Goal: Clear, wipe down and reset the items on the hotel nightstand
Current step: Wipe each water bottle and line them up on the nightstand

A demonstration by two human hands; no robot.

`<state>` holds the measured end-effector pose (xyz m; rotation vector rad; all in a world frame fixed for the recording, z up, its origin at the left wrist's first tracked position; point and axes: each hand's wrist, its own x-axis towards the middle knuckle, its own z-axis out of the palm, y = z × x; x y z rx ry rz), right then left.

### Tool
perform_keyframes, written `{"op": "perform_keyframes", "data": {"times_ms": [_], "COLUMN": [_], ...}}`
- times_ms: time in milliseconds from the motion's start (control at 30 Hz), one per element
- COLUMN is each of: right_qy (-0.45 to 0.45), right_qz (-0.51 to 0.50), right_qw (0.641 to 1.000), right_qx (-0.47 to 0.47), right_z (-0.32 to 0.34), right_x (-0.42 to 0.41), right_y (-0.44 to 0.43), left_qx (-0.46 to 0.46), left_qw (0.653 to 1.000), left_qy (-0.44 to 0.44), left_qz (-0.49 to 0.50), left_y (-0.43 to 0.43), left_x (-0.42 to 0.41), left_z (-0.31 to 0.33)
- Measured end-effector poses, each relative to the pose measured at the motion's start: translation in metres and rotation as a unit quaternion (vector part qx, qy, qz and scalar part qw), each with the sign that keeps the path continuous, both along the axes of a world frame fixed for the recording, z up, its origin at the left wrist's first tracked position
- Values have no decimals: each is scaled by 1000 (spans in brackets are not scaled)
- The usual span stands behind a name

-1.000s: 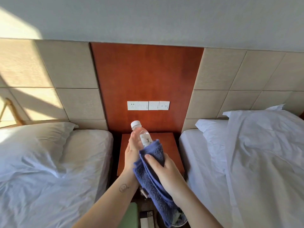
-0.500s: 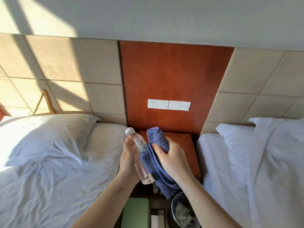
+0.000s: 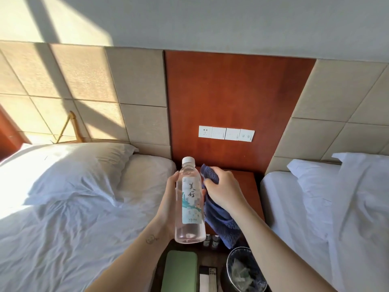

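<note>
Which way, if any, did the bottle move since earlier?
Yes, leftward: the cap of the bottle was below the left end of the switch panel; now it sits left of it.

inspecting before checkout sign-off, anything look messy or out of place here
Both beds look unmade: the left bed's sheet is rumpled and the right bed's duvet is bunched up. The bottle in the left hand is capped; no spill shows.

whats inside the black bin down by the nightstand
The black bin holds crumpled pale material, partly see-through, maybe a liner or wrappers; which one is unclear. Anything beneath it, and the bin's bottom, is covered. The picture's lower edge cuts off its near side.
</note>
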<state>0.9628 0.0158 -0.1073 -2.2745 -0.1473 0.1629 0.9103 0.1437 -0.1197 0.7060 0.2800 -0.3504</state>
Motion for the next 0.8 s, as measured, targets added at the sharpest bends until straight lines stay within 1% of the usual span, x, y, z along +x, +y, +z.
{"op": "perform_keyframes", "data": {"times_ms": [100, 167, 233, 300, 333, 400, 467, 533, 600, 700, 800], "right_qy": [36, 53, 66, 58, 31, -54, -138, -200, -240, -276, -321], "right_qz": [-4, 1, 24, 30, 18, -9, -31, -33, -25, -13, -34], "right_qw": [998, 996, 995, 997, 999, 998, 988, 974, 960, 945, 929], "right_qx": [47, 70, 66, 46, 29, -17, -60, -105, -141, -177, -181], "right_z": [8, 15, 19, 17, 15, 14, 17, 22, 28, 32, 30], "right_x": [-1, -2, -2, 0, 2, 7, 11, 14, 17, 21, 24], "right_y": [5, 2, -1, -2, -3, -6, -9, -12, -13, -10, -6], "left_qx": [31, 52, 64, 77, 85, 94, 115, 118, 108, 105, 98], "left_qw": [999, 999, 998, 997, 996, 995, 993, 993, 994, 994, 995], "left_qy": [-11, 0, 9, 8, 8, 8, 2, 8, 12, 10, 11], "left_qz": [-20, -3, 22, 30, 29, 24, 28, 27, 23, 21, 17], "left_y": [-4, -4, -1, 1, 2, 3, 5, 7, 8, 10, 11], "left_x": [3, 7, 10, 10, 10, 9, 10, 10, 10, 12, 12], "left_z": [8, 5, -2, -6, -9, -10, -14, -15, -16, -20, -23]}}
